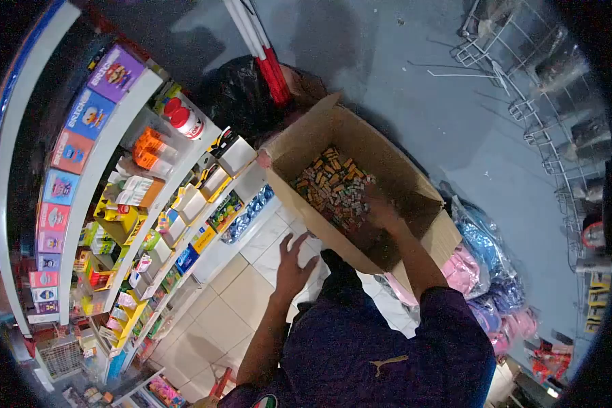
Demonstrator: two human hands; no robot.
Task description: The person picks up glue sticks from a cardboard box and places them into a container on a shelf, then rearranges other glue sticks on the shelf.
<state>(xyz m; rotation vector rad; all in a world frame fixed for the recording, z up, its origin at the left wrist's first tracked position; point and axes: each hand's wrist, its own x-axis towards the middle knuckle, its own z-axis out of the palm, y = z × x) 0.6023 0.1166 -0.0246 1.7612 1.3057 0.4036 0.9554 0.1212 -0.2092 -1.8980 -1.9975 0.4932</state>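
Observation:
An open cardboard box (313, 223) stands before me with its flaps folded out. Inside it lies a loose heap of small orange, green and pale packets (330, 183), gathered toward the left. My right hand (384, 216) reaches down into the box at the right edge of the heap; its fingers are dim and smeared, so I cannot tell whether they grip anything. My left hand (294, 267) hangs outside, just left of the box's near wall, fingers spread and holding nothing.
Store shelves (126, 102) packed with boxed goods curve along the left. Behind the box are a black plastic bag (234, 102) and red-and-white poles (272, 78). Plastic-wrapped pink and blue items (486, 262) lie to the right, below a wire rack (537, 129).

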